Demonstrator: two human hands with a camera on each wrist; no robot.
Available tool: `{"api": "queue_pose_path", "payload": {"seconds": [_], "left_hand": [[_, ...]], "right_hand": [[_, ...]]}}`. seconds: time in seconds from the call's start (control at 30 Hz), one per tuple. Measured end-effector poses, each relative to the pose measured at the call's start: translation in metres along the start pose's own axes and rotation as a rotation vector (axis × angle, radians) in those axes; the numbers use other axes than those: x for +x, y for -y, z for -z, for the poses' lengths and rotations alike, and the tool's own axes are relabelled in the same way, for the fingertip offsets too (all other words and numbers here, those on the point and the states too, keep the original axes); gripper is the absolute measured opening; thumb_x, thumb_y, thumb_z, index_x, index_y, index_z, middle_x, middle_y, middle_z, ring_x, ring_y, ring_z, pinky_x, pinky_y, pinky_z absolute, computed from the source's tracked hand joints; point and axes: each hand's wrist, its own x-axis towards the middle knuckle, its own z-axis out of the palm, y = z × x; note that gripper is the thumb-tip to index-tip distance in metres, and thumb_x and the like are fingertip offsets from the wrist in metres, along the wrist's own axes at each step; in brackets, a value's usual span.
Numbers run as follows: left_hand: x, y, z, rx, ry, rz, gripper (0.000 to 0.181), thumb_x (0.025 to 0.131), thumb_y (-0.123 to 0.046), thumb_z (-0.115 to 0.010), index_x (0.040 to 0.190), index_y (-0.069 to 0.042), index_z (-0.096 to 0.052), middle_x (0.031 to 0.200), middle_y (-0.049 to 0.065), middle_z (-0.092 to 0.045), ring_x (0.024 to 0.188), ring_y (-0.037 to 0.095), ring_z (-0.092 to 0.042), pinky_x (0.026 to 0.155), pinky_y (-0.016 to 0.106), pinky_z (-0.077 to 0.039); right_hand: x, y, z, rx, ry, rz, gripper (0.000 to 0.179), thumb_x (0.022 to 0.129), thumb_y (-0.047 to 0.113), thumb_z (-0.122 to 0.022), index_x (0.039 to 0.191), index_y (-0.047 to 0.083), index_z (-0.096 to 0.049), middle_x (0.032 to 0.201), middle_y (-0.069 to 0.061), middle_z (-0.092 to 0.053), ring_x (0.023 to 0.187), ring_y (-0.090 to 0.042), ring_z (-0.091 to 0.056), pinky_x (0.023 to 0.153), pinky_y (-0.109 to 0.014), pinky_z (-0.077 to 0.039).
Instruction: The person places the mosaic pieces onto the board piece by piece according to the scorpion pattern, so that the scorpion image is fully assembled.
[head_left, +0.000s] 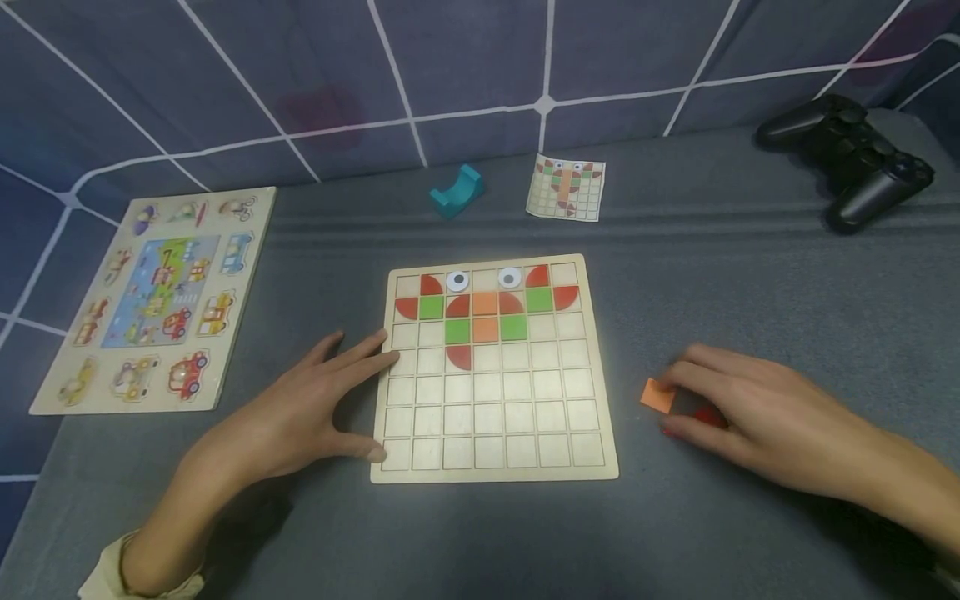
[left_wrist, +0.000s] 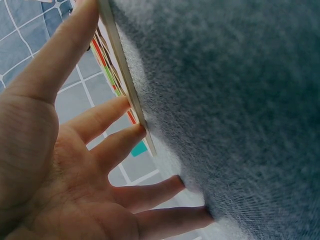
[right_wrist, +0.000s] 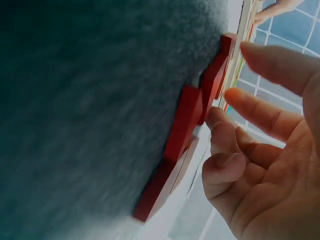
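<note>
A wooden grid board point(head_left: 517, 417) lies flat in the middle of the head view. Red quarter-circle, green and orange square pieces and two eye discs fill some upper cells. My left hand point(head_left: 288, 417) is spread along its left edge, with the thumb and two fingertips touching the rim; the left wrist view shows the other fingers point(left_wrist: 150, 195) on the cloth. To the board's right, my right hand point(head_left: 757, 412) hovers over loose pieces. An orange square point(head_left: 657, 396) lies at its fingertips, and a red piece point(head_left: 708, 416) shows beneath. Thumb and index finger look apart in the right wrist view.
A vehicle puzzle board point(head_left: 247, 292) lies at the left. Behind the grid board are a teal curved block point(head_left: 457, 193) and a small printed pattern card point(head_left: 543, 200). A black game controller point(head_left: 847, 162) sits at the back right, near the tile-patterned backdrop point(head_left: 480, 58).
</note>
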Motion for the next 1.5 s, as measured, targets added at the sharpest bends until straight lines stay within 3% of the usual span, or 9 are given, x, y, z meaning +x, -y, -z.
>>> {"api": "queue_pose_path", "payload": {"seconds": [0.23,0.53,0.73,0.93,1.17,1.3,1.5], "left_hand": [[0.002,-0.001,0.0,-0.005,0.015,0.018,0.104,0.065,-0.057,-0.085,0.152,-0.023,-0.041,0.163,0.002,-0.021,0.143,0.051,-0.011,0.1,0.073,-0.026],[0.0,0.001,0.0,0.005,-0.014,-0.02,0.103,0.065,-0.06,-0.084,0.151,-0.021,-0.042,0.162,0.005,-0.024,0.142,0.053,-0.014,0.098,0.074,-0.027],[0.0,0.001,-0.001,0.005,-0.006,-0.006,0.103,0.065,-0.059,-0.084,0.152,-0.022,-0.042,0.162,0.004,-0.023,0.142,0.052,-0.014,0.098,0.074,-0.028],[0.0,0.001,0.0,0.006,-0.012,-0.017,0.103,0.065,-0.06,-0.084,0.151,-0.022,-0.042,0.162,0.005,-0.024,0.142,0.053,-0.014,0.097,0.074,-0.029],[0.0,0.002,0.0,0.002,-0.004,-0.019,0.103,0.066,-0.06,-0.083,0.152,-0.022,-0.042,0.162,0.004,-0.023,0.142,0.052,-0.014,0.098,0.073,-0.03],[0.001,0.002,0.0,0.001,0.001,-0.011,0.103,0.066,-0.06,-0.083,0.152,-0.022,-0.042,0.162,0.003,-0.022,0.143,0.051,-0.013,0.099,0.072,-0.03],[0.001,0.002,0.001,-0.003,0.002,0.0,0.103,0.065,-0.061,-0.083,0.151,-0.022,-0.042,0.162,0.003,-0.023,0.143,0.051,-0.014,0.098,0.073,-0.029]], "right_hand": [[0.008,0.002,-0.002,0.041,-0.016,0.056,0.036,0.075,0.013,-0.084,0.106,0.024,-0.069,0.089,0.02,-0.051,0.067,0.004,-0.042,0.056,-0.023,-0.039],[0.021,0.007,0.003,0.058,0.032,0.064,0.039,0.08,0.015,-0.082,0.117,0.019,-0.07,0.09,0.017,-0.058,0.067,0.003,-0.044,0.057,-0.025,-0.041],[0.048,0.018,0.006,0.096,-0.005,0.11,0.029,0.082,0.015,-0.081,0.11,0.019,-0.073,0.092,0.014,-0.063,0.07,-0.001,-0.05,0.062,-0.028,-0.047],[0.083,0.034,0.003,0.17,0.038,0.116,0.026,0.086,0.012,-0.077,0.111,0.013,-0.072,0.101,0.006,-0.067,0.083,-0.009,-0.058,0.075,-0.035,-0.051],[0.122,0.066,-0.006,0.147,0.06,0.186,0.022,0.088,0.01,-0.073,0.11,0.011,-0.071,0.093,0.005,-0.065,0.082,-0.013,-0.057,0.074,-0.032,-0.05],[0.133,0.075,-0.013,0.134,0.038,0.241,0.017,0.089,0.007,-0.07,0.106,0.009,-0.071,0.091,0.003,-0.065,0.081,-0.013,-0.057,0.07,-0.029,-0.05],[0.14,0.083,-0.017,0.107,0.035,0.236,0.018,0.09,0.01,-0.07,0.108,0.008,-0.072,0.091,0.001,-0.064,0.08,-0.014,-0.056,0.066,-0.027,-0.048]]}}
